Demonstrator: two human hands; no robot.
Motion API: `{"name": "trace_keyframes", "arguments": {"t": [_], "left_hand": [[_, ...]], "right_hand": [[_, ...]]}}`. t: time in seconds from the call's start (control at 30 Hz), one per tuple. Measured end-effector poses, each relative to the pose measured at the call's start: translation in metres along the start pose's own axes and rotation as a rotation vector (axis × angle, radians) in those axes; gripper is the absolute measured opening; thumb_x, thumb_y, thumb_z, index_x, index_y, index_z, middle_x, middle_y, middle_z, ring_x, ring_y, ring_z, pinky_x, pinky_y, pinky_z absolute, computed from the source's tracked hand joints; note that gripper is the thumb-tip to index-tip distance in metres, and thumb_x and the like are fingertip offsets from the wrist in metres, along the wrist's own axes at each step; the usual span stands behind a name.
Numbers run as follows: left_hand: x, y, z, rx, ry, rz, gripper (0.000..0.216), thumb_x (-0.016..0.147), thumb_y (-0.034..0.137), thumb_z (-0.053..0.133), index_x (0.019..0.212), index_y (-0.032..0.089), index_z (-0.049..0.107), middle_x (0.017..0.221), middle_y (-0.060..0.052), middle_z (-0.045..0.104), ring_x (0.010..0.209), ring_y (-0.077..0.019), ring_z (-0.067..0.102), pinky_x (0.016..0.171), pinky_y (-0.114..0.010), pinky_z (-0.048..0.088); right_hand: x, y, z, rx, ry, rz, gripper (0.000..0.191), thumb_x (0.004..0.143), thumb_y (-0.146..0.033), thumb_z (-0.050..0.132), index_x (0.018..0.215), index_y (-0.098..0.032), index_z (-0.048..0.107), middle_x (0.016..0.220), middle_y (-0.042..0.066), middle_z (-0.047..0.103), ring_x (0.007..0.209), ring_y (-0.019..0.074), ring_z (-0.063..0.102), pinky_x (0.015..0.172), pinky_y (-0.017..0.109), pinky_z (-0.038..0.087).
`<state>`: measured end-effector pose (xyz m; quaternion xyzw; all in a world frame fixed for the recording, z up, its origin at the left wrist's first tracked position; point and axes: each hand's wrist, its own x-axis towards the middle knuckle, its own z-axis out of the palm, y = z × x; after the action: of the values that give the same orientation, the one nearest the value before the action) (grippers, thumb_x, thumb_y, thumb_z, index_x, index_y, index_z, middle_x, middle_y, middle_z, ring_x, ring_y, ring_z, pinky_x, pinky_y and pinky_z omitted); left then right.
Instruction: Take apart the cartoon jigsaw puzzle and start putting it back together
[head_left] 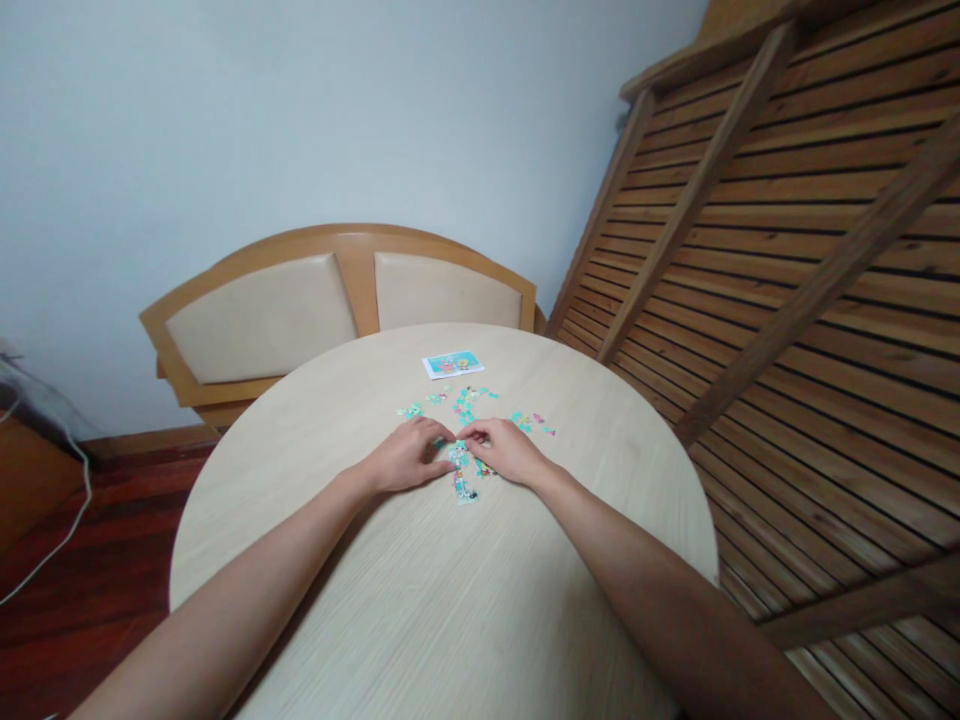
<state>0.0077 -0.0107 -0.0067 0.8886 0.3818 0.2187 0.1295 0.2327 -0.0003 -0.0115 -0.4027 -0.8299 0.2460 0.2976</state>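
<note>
A partly joined jigsaw puzzle [464, 488], a narrow teal and white strip, lies on the round table in front of me. My left hand [409, 455] rests at its left side, thumb and forefinger apart, with the fingertips at the strip's upper left edge. From the right, my right hand [504, 450] reaches to the strip's top end. Its thumb and forefinger are pinched together on a small puzzle piece, mostly hidden by the fingers. More pieces show partly under the right hand. Just beyond both hands lie loose puzzle pieces [466, 404], mostly teal with some pink and yellow.
A picture card [453, 364] with a teal print lies behind the pieces on the pale round table [420, 600]. Past the far edge stands a padded wooden headboard [262, 310] against the wall. Slatted wooden panels [750, 250] lean at the right. A white cable [86, 480] hangs at left.
</note>
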Motion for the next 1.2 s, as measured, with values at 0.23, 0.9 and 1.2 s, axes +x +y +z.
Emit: {"name": "trace_keyframes", "arguments": {"t": [0.23,0.9,1.2], "left_hand": [[0.000,0.000,0.000,0.064,-0.025,0.048,0.031,0.087,0.041,0.067,0.110,0.020,0.067,0.112,-0.011,0.068,0.108,-0.0265,0.061,0.099,-0.039,0.043],[0.000,-0.008,0.000,0.062,0.008,0.094,0.028,0.092,0.042,0.061,0.109,0.020,0.066,0.107,-0.008,0.069,0.103,-0.0240,0.062,0.096,-0.038,0.046],[-0.004,-0.035,-0.004,0.197,0.092,0.011,0.024,0.095,0.034,0.056,0.110,0.019,0.066,0.114,-0.010,0.068,0.107,-0.0252,0.062,0.099,-0.043,0.046]], "right_hand": [[0.003,0.002,0.003,-0.031,-0.010,-0.042,0.027,0.084,-0.013,0.059,0.101,-0.020,0.078,0.101,0.005,0.078,0.092,0.0182,0.070,0.087,0.029,0.051],[-0.001,0.004,-0.004,-0.267,-0.028,-0.155,0.014,0.089,-0.020,0.063,0.096,-0.020,0.076,0.094,0.006,0.071,0.094,0.0190,0.063,0.088,0.031,0.043],[-0.003,0.021,-0.022,-0.311,0.083,0.002,0.018,0.088,-0.021,0.062,0.101,-0.020,0.073,0.107,0.007,0.072,0.105,0.0217,0.062,0.095,0.034,0.044]]}}
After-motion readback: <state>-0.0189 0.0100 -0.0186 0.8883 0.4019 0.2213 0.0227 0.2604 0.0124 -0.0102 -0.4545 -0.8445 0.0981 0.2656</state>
